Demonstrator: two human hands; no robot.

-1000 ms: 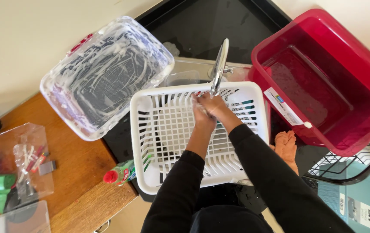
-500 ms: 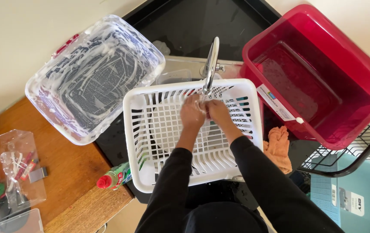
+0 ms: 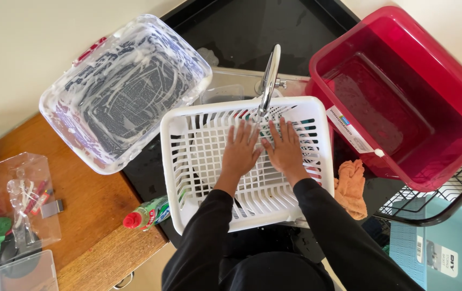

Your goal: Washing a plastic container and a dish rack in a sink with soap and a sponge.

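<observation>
A deep red tub (image 3: 403, 102) leans at the right, and a soapy clear tub (image 3: 126, 89) tilts at the left on the wooden counter (image 3: 88, 207). Between them a white slatted basket (image 3: 198, 167) sits over the sink under the chrome tap (image 3: 269, 81). Inside it, the left hand (image 3: 240, 151) and right hand (image 3: 283, 146) lie flat, fingers spread, thumbs nearly touching. An orange cloth (image 3: 350, 186) lies just right of the basket, and a green bottle (image 3: 147, 214) just left.

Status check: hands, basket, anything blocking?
Both hands open, left hand and right hand flat inside white basket. Faucet directly above. Nothing blocking.
</observation>
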